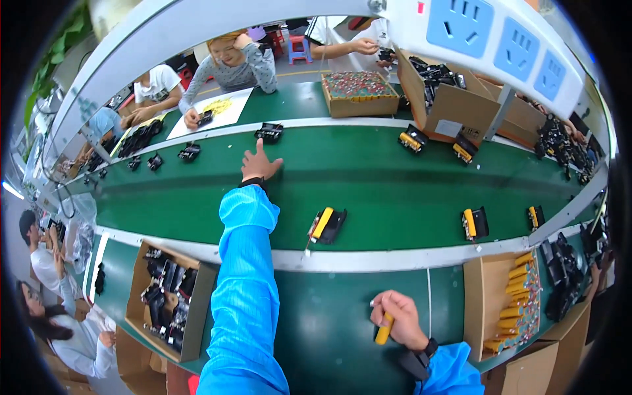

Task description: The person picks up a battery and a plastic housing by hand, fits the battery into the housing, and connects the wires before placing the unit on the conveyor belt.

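My left arm stretches out across the green conveyor belt. At its end my left hand has its fingers spread and holds nothing. One fingertip reaches up to a small black plastic housing on the belt's far side; whether they touch I cannot tell. Low over the near green bench, my right hand is closed around a yellow cylindrical battery, whose lower end sticks out below the fingers. On the belt between my hands lies another black housing with a yellow battery in it.
A cardboard box of black housings stands at left; another box holds yellow batteries at right. More housings lie along the belt. Beyond it are a battery carton and several people working. A white power strip hangs overhead.
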Tool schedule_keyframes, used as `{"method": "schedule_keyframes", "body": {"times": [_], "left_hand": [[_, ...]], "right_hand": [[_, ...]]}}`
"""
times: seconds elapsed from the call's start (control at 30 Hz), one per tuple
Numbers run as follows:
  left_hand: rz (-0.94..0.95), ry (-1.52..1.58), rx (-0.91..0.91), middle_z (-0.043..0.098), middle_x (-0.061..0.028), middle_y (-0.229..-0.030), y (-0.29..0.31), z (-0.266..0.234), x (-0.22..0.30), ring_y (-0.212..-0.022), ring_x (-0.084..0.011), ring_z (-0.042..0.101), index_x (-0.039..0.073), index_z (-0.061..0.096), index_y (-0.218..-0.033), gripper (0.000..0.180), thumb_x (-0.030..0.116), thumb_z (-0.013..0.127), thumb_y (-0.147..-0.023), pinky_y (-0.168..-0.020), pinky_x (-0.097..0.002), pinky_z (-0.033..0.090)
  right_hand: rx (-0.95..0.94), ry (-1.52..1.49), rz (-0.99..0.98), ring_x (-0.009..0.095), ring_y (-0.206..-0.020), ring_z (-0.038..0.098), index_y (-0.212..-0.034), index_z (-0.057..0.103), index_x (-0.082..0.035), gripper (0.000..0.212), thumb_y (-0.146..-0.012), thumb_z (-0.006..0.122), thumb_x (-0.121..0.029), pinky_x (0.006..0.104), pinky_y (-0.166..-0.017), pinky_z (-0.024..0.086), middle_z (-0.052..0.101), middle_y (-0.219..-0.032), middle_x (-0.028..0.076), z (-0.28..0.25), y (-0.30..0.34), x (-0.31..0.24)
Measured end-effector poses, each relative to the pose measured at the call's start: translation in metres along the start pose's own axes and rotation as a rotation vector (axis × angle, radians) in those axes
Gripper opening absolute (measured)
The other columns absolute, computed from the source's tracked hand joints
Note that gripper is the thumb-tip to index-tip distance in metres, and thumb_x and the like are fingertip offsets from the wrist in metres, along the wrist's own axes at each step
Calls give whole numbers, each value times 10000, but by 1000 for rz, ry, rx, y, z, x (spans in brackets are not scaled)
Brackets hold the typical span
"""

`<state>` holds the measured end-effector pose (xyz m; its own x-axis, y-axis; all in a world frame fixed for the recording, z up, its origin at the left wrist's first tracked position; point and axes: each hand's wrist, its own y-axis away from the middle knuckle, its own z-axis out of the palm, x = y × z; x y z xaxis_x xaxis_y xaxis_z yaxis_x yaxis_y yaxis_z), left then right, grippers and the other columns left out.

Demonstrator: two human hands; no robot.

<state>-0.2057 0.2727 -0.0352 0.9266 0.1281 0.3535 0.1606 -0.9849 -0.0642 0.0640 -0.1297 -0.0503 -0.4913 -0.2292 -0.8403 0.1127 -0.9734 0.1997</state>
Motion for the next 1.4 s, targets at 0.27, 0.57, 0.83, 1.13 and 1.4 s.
{"method": "schedule_keyframes", "body": {"times": [0.27, 0.57, 0.83, 1.13, 1.4], "left_hand": [[-60, 28, -22, 361, -246, -1402, -85, 14, 18, -1295, -406, 393, 349, 331, -1452, 829, 457, 741, -740, -1070, -503, 317], [205, 74, -75, 527, -179, -1236, -73, -4, 15, -1185, -349, 516, 239, 642, -1199, 587, 378, 779, -646, -1050, -450, 366], [1021, 326, -299, 566, -159, -1183, 85, -80, 40, -1128, -314, 532, 127, 657, -1121, 492, 199, 801, -656, -1012, -401, 414], [1363, 204, -627, 438, -184, -1345, 277, -66, 23, -1222, -396, 452, 210, 612, -1203, 598, 38, 751, -647, -1029, -419, 393], [965, 575, -479, 433, -235, -1342, 320, -55, 3, -1182, -408, 486, 47, 493, -1322, 555, 86, 676, -800, -987, -437, 414]], "right_hand": [[54, -25, 40, 128, -571, 472, -998, 567, -7, 112, -984, 504, -99, 267, -595, 404, 566, -683, 82, 14, -4, 4], [18, -40, 26, 77, -577, 489, -1006, 570, -30, 118, -993, 511, -132, 211, -543, 377, 601, -698, 55, 18, -8, 6], [110, -111, -58, 131, -517, 469, -949, 545, -33, 87, -974, 504, -105, 280, -532, 391, 533, -605, 54, 20, -19, -8], [121, -61, -144, 110, -470, 444, -930, 555, -32, 104, -969, 525, -124, 262, -452, 369, 512, -584, 37, 20, 2, -20], [91, 147, -189, 121, -493, 518, -928, 563, -29, 99, -962, 547, -120, 263, -462, 412, 571, -611, 59, 36, 14, -18]]}}
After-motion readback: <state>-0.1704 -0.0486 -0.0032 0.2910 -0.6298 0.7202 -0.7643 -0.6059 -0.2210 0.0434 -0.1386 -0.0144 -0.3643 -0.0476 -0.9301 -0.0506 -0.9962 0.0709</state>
